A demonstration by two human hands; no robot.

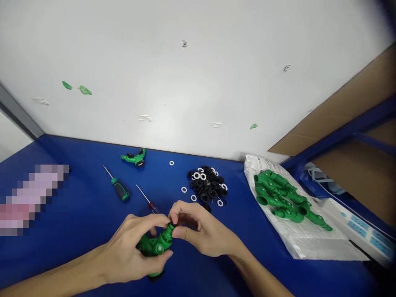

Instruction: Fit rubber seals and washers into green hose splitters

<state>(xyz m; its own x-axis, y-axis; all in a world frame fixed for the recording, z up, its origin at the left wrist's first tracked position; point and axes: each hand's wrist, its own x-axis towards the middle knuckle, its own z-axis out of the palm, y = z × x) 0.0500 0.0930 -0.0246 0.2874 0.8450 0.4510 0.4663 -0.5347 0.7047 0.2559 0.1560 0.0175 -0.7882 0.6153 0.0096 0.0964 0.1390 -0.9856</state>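
Note:
My left hand [136, 247] is closed round a green plastic Y-shaped hose splitter [159, 247], one of its outlets pointing up and to the right. At that outlet's tip, my right hand [198, 229] pinches a small black ring [173, 224] between thumb and forefinger; the fingers partly cover it. Just behind the hands lies a screwdriver with a dark red and clear handle [154, 207], its near end hidden. Farther off rests a pile of black rings and small parts [206, 187], mixed with white notched washers [196, 175].
A green-handled screwdriver [120, 189] and another splitter with black levers [136, 158] lie at the left. Green splitter bodies [278, 198] are heaped on a white plastic bag [305, 247] at the right, beside a power strip [360, 227]. A white wall [185, 82] bounds the blue table [86, 218].

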